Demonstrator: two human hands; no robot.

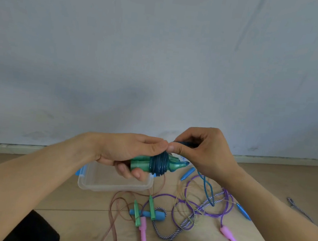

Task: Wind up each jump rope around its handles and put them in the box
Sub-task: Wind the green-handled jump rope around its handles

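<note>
Handles [145, 165] lie crosswise in your left hand [128, 152]; your right hand [200, 150] pinches the blue rope [159, 165] just above the coil.

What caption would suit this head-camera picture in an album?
Left hand grips green plastic handles while right hand winds dark blue rope above a clear plastic box.

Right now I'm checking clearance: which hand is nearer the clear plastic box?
Left. The left hand hovers directly above the clear plastic box, gripping the green handles; the right hand is off to its right.
</note>
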